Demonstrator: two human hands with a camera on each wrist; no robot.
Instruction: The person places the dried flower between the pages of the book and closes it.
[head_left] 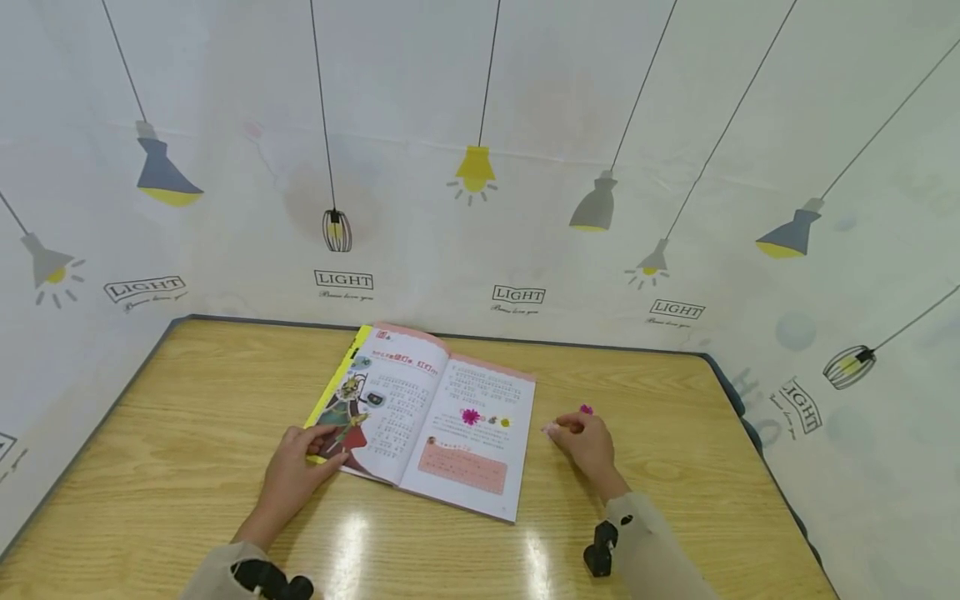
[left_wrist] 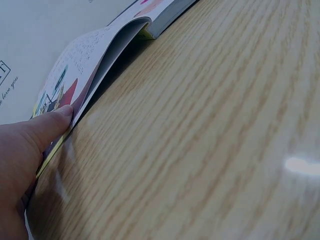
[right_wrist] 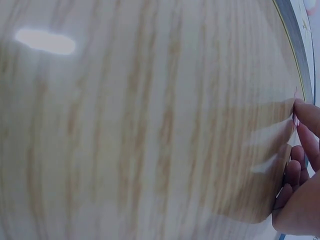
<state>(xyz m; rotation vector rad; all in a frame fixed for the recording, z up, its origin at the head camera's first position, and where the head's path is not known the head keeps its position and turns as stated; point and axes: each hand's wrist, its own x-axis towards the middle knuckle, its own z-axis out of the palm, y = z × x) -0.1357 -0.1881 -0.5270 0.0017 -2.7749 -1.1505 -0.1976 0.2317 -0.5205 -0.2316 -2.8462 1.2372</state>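
Note:
An open book [head_left: 420,408] lies on the wooden table, a coloured drawing on its left page. My left hand [head_left: 296,467] rests on the lower left corner of that page, thumb and index finger on the paper; the left wrist view shows the thumb [left_wrist: 52,125] at the page edge. Just right of the book, my right hand [head_left: 588,446] pinches a small pale pink flower-like piece [head_left: 550,427] between thumb and fingertips, close over the table. A magenta flower [head_left: 470,417] shows on the right page. Another magenta flower [head_left: 586,409] sits just beyond the right hand's knuckles.
The wooden table [head_left: 660,392] runs back to a dark edge, where a pale wall covering [head_left: 420,192] printed with hanging lamps rises. In the left wrist view the left-hand pages arch up off the tabletop near the spine.

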